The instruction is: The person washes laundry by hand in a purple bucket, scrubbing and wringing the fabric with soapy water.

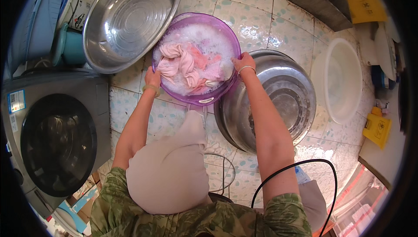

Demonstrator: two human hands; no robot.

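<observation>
A purple translucent plastic basin point(196, 100) is held between my two hands, in front of my knee. Foamy water point(209, 34) fills it, and a pink cloth or garment point(179, 62) lies bunched and twisted in the suds. My left hand point(152, 78) grips the left rim, its fingers partly hidden by the wall. On the opposite side my right hand point(244, 62) clasps the right rim, with the thumb over the inside edge.
Left of the basin a large stainless steel basin point(130, 21) leans tilted. An upturned metal basin point(277, 96) lies under my right forearm, with a white plastic tub point(344, 80) beyond it. A front-loading washing machine point(58, 142) stands at left. A black cable point(303, 162) loops at lower right.
</observation>
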